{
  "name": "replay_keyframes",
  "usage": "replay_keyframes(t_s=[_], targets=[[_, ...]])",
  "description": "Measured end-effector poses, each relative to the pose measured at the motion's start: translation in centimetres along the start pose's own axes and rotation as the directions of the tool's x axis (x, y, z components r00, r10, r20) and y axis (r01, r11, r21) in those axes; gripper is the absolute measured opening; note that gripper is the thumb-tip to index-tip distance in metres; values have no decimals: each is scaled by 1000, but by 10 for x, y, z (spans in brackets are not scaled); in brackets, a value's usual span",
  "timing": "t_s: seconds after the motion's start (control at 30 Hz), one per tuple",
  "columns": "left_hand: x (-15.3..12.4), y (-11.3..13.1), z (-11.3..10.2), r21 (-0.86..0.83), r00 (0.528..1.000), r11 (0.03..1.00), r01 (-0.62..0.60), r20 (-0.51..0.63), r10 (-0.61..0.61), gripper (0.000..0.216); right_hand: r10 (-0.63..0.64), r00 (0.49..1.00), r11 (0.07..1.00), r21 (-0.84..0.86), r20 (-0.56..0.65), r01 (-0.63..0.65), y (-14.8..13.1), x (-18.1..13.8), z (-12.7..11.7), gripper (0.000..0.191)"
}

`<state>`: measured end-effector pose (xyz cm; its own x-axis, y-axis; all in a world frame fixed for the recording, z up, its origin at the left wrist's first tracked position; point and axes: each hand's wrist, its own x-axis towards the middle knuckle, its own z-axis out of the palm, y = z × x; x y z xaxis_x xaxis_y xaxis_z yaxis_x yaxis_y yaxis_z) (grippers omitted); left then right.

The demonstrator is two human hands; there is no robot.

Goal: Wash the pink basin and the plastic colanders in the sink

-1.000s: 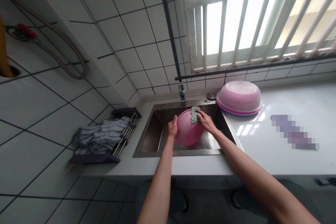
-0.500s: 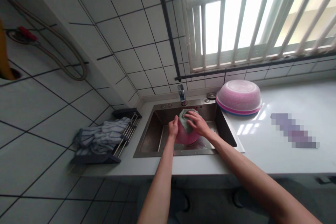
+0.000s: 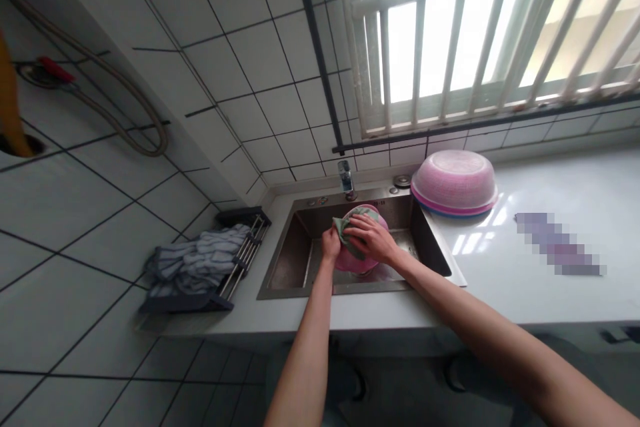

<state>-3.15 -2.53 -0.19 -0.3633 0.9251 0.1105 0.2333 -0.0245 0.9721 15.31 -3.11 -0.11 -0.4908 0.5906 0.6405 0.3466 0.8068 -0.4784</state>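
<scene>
A pink plastic colander sits tilted inside the steel sink. My left hand grips the colander's left rim with its fingers closed. My right hand lies across the top of the colander and presses a green cloth against it. Most of the colander is hidden behind my hands and the cloth.
The faucet stands at the sink's back edge. Upturned pink basins are stacked on the white counter right of the sink. A striped towel lies on a rack at the left. Tiled wall and a barred window are behind.
My right hand moved with the green cloth from the colander's right rim to its top and left. The colander turned and is now mostly covered.
</scene>
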Motion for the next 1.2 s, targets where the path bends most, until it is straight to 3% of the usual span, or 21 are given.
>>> replay_keyframes(t_s=[0.07, 0.17, 0.23, 0.37, 0.47, 0.53, 0.6, 0.67, 0.73, 0.77, 0.8, 0.83, 0.9, 1.0, 1.1, 1.2], targets=[[-1, -1, 0, -5, 1000, 1000, -6, 8, 6, 73, 174, 977, 984, 55, -126, -168, 17, -4, -4, 37], [-2, -5, 0, -4, 1000, 1000, -8, -4, 8, 76, 476, 850, 877, 190, -227, -441, 48, -13, -10, 41], [-1, -7, 1, -9, 1000, 1000, 3, -20, -3, 77, 521, 824, 850, 219, -223, -479, 58, -18, -11, 41], [3, -10, 5, -60, 1000, 998, 21, -15, -21, 74, 294, 939, 952, 142, -179, -271, 38, -15, -8, 38], [7, -13, 8, -123, 1000, 992, -27, -9, 26, 66, 74, 997, 994, 81, 5, -74, 11, -7, -6, 35], [8, -15, 10, -125, 999, 992, -33, -13, 31, 62, 45, 998, 995, 82, 39, -48, 6, -3, -7, 32], [8, -16, 9, -92, 999, 995, -41, -11, 40, 61, 131, 990, 985, 115, -43, -125, 14, -4, -9, 32], [6, -15, 7, -58, 999, 997, -42, -10, 41, 63, 331, 926, 936, 191, -180, -297, 34, -9, -13, 37], [3, -13, 7, -47, 1000, 998, -28, -11, 27, 67, 572, 784, 814, 285, -241, -507, 54, -15, -17, 40], [1, -12, 7, -47, 1000, 999, -21, -9, 21, 68, 632, 736, 770, 306, -242, -560, 62, -17, -18, 41], [0, -11, 7, -49, 1000, 999, -18, -3, 18, 69, 645, 720, 760, 314, -255, -570, 66, -19, -18, 41], [-1, -10, 8, -53, 1000, 998, -18, 4, 18, 70, 621, 739, 779, 308, -262, -546, 66, -19, -17, 40], [-2, -7, 9, -50, 1000, 999, -19, 18, 20, 71, 473, 843, 874, 253, -256, -414, 55, -18, -12, 39], [-3, -3, 9, -14, 1000, 1000, -8, 27, 8, 71, 193, 978, 976, 122, -80, -182, 25, -11, -2, 37], [-3, 1, 7, 22, 1000, 1000, -9, 13, 9, 68, 55, 996, 995, 79, 65, -60, 13, -6, 0, 35], [-2, 0, 5, 26, 1000, 1000, -8, -11, 8, 67, 214, 975, 969, 135, -55, -205, 33, -8, -5, 40]])
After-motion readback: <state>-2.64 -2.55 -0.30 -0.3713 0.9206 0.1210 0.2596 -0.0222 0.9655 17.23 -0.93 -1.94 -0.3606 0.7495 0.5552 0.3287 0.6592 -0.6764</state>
